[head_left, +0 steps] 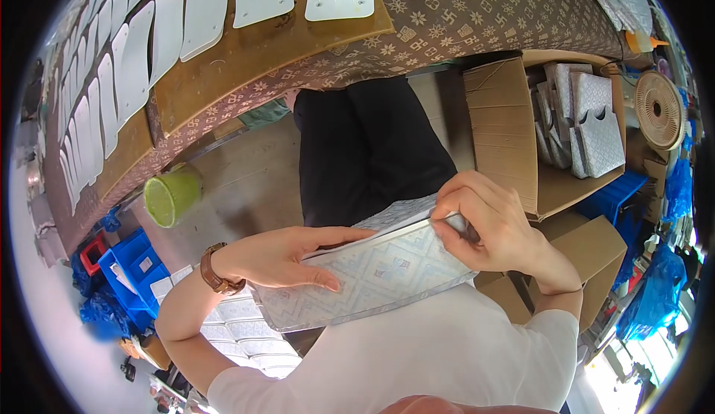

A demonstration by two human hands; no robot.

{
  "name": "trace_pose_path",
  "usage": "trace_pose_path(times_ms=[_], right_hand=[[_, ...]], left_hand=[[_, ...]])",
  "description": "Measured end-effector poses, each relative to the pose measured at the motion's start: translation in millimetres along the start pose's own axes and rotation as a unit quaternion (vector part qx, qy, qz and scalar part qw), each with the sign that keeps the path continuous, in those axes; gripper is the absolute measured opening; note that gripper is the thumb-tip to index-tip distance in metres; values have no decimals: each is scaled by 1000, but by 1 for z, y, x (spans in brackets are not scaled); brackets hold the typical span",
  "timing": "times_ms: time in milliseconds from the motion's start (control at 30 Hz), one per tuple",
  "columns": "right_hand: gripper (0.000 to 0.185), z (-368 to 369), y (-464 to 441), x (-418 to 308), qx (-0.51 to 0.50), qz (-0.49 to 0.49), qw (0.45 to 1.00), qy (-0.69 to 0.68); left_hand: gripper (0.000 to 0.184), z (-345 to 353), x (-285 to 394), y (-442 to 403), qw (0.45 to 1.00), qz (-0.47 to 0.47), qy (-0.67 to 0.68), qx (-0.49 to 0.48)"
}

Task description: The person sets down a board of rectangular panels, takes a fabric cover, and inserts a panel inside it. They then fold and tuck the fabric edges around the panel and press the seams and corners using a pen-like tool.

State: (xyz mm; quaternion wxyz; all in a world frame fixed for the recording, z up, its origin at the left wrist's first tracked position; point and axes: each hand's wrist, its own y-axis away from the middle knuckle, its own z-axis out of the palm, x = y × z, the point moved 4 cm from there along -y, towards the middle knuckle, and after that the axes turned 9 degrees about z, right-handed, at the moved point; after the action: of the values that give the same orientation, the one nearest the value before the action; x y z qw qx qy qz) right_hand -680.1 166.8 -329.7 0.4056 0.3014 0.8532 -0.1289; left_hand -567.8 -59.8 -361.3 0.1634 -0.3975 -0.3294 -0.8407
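A long, flat fabric cover (372, 269) with a pale blue-grey diamond pattern lies across my lap, close to my white shirt. Its upper edge is parted along its length, and a whitish layer shows in the gap. My left hand (302, 258), below a brown wristwatch (222, 269), holds the left part with the thumb on the front face and the fingers behind or inside the gap. At the right end, my right hand (484, 224) pinches the upper edge between thumb and fingers. What lies inside the cover is mostly hidden.
Several white panels (205, 12) with rounded corners lie on the brown cloth-covered table (462, 19). At right, a cardboard box (503, 131) holds patterned pieces (596, 123) near a fan (659, 109). A green bin (171, 196) and blue crate (134, 269) stand at left.
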Motion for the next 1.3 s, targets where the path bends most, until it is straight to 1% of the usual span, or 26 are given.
trace_pose_path(times_ms=[100,233,367,500,600,633,733,900,1000,1033,1133,1300], right_hand=[[22,0,0,1,-2,-4,1000,-7],[22,0,2,3,-10,-1,1000,-11],[22,0,3,6,-20,5,1000,-14],[22,0,4,7,-15,7,1000,-17],[22,3,4,7,-4,7,1000,-25],[22,3,4,7,-5,10,1000,-25],[22,2,3,7,-8,14,1000,-24],[23,1,5,8,3,23,999,-27],[23,2,6,9,8,20,999,-31],[23,2,5,9,6,20,999,-32],[23,2,4,9,2,17,999,-34],[23,2,4,8,4,15,999,-30]], left_hand=[[73,-1,-2,-1,1000,1,-5,6],[73,-1,-4,-2,1000,-1,17,4],[72,-1,-5,-3,999,16,45,4],[67,-2,-3,-3,999,31,-3,-15],[57,-5,-1,-4,994,103,-16,20],[57,-4,1,-5,994,102,-15,18],[49,-4,10,-11,987,21,-147,54],[41,-5,9,-14,983,44,-161,75],[38,-3,18,-13,991,-34,-110,69],[38,-3,16,-13,991,-36,-109,70],[38,-3,11,-13,992,8,-90,92],[39,-4,9,-12,991,3,-105,82]])
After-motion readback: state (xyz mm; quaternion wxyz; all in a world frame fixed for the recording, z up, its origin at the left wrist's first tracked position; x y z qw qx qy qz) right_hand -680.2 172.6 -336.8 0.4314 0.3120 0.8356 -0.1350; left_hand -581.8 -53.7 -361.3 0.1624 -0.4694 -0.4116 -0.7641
